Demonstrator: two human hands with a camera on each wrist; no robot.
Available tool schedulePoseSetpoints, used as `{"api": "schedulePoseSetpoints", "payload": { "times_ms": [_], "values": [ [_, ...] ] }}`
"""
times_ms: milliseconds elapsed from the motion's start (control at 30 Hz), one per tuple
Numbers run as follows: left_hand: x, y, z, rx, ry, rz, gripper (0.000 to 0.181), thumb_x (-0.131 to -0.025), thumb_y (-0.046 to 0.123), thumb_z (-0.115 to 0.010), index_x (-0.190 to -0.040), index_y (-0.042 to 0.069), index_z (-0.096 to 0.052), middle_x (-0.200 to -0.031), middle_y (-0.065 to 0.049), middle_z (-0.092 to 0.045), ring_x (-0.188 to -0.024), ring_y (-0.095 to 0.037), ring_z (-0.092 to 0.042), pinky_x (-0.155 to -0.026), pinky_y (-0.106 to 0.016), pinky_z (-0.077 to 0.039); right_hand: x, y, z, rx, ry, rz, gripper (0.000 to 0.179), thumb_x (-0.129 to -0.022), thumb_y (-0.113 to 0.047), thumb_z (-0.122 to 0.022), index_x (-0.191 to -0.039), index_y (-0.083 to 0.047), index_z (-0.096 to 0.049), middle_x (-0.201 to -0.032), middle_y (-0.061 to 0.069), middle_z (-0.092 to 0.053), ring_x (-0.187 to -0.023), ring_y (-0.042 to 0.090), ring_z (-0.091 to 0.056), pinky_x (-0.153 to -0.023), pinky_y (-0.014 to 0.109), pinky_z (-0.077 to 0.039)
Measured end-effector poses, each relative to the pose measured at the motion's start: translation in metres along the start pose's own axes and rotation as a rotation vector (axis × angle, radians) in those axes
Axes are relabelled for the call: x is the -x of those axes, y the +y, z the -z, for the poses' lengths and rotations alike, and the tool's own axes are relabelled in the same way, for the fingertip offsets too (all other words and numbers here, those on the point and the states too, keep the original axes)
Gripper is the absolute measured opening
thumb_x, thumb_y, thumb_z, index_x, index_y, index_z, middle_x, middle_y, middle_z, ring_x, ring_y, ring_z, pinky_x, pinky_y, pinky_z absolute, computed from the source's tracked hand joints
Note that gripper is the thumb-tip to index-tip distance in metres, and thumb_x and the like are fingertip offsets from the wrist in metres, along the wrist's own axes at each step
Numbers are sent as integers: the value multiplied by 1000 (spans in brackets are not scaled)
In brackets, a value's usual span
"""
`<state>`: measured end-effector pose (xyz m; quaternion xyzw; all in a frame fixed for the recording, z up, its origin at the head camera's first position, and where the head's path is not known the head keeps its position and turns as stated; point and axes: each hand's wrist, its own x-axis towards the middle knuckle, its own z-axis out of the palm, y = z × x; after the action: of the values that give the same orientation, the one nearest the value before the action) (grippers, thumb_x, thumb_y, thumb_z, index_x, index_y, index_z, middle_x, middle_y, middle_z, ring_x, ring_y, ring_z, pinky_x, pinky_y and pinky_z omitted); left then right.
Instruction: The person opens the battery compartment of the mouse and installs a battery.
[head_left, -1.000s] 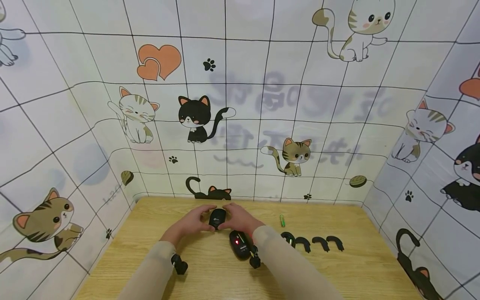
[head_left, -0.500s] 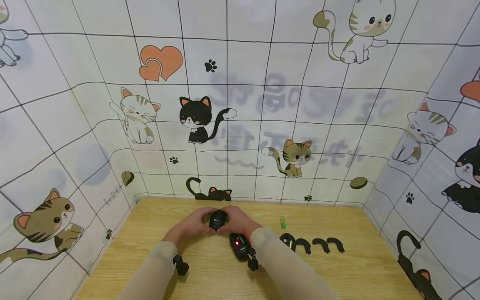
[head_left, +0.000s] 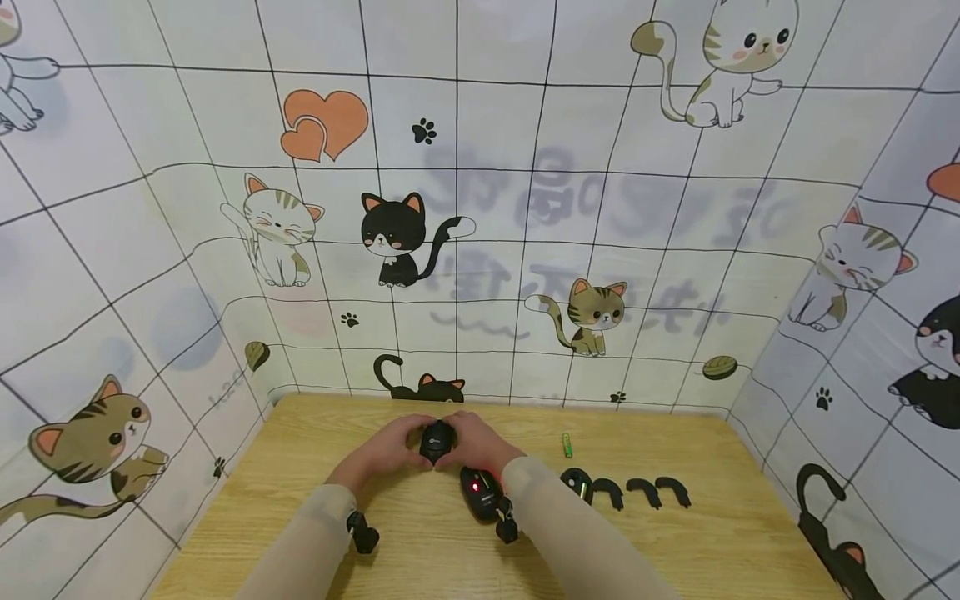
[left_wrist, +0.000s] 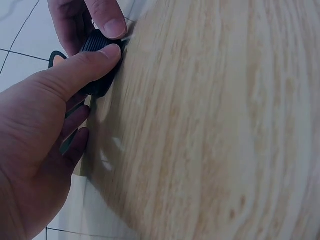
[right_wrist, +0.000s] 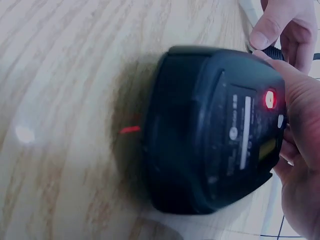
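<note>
A small black computer mouse (head_left: 437,443) with a pale round logo is gripped from both sides near the table's far edge. My left hand (head_left: 393,444) holds its left side; in the left wrist view the thumb lies along the mouse's ribbed side (left_wrist: 96,42). My right hand (head_left: 482,443) grips the opposite side with thumb and fingers. Just below the right hand lies a second black mouse (head_left: 478,493), underside up, with a red light glowing. The right wrist view shows this upturned mouse (right_wrist: 195,135) large, with its label and the lit sensor.
Right of the arms lie several black curved pieces (head_left: 644,490) in a row. A rounded black piece (head_left: 574,477) with a bright strip in it is at the row's left end. A green battery (head_left: 567,446) lies behind them. Cat-print sheeting (head_left: 487,208) walls the wooden table (head_left: 720,533).
The held mouse has turned slightly between the hands. Both hands keep their grip and stay almost in place. The other things on the table have not moved.
</note>
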<state>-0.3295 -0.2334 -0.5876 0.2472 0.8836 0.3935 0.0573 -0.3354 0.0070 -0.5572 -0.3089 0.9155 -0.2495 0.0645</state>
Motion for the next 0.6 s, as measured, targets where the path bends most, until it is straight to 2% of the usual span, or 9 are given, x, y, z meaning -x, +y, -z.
{"api": "schedulePoseSetpoints", "payload": {
  "times_ms": [167, 300, 433, 600],
  "values": [
    [1, 3, 1, 22, 4, 12, 80, -83, 19, -100, -153, 10, -63, -154, -10, -63, -144, -39, -56, -121, -64, -42, 1, 3, 3, -30, -10, 0, 83, -84, -41, -100, -150, -5, -65, -141, 11, -65, -133, 29, -61, -117, 45, -49],
    [5, 9, 2, 38, 24, 17, 82, -85, 22, -99, -156, 8, -60, -156, -10, -61, -141, -40, -57, -114, -63, -49, 5, 3, 10, -112, -19, 7, 81, -85, -39, -99, -152, -9, -64, -140, 8, -65, -132, 27, -60, -118, 46, -48],
    [9, 18, 0, 55, 69, 9, 82, -87, 22, -98, -157, 6, -59, -158, -12, -59, -140, -40, -58, -112, -60, -53, 12, 3, 18, -186, -32, 28, 81, -88, -36, -97, -156, -11, -62, -145, 6, -62, -137, 26, -58, -120, 50, -46],
    [14, 36, -7, 52, 112, -11, 79, -86, 22, -97, -155, 7, -61, -159, -11, -58, -139, -37, -59, -110, -56, -54, 24, 9, 25, -178, -31, 54, 87, -90, -42, -95, -161, -12, -56, -155, 4, -59, -145, 26, -55, -122, 51, -46]
  ]
}}
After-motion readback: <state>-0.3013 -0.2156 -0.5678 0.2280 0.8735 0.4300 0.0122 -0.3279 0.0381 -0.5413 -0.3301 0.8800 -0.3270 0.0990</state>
